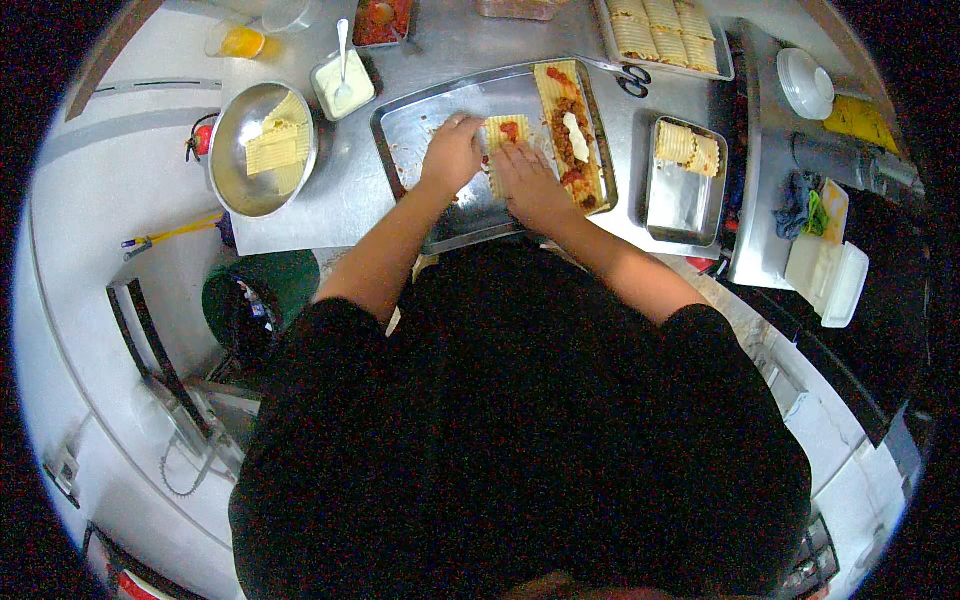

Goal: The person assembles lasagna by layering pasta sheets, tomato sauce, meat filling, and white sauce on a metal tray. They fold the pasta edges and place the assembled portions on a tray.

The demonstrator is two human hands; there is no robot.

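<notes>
A ridged lasagna sheet (505,131) with red sauce on it lies on a large metal tray (405,135), between my two hands. My left hand (453,156) is at its left edge, fingers curled and closed against it. Across the near part of the sheet lies my right hand (535,188), fingers stretched out; what is under its palm is hidden. To the right on the same tray is a second lasagna sheet (549,98), spread with minced meat sauce (568,115) and a strip of white cream (575,138).
Left of the tray, a steel bowl (226,160) holds more sheets, beside a white sauce container (365,91) with a spoon. Filled rolls (690,147) lie in a smaller tray (690,222) at right. Scissors (633,82) and a tray of rolls (660,35) are behind.
</notes>
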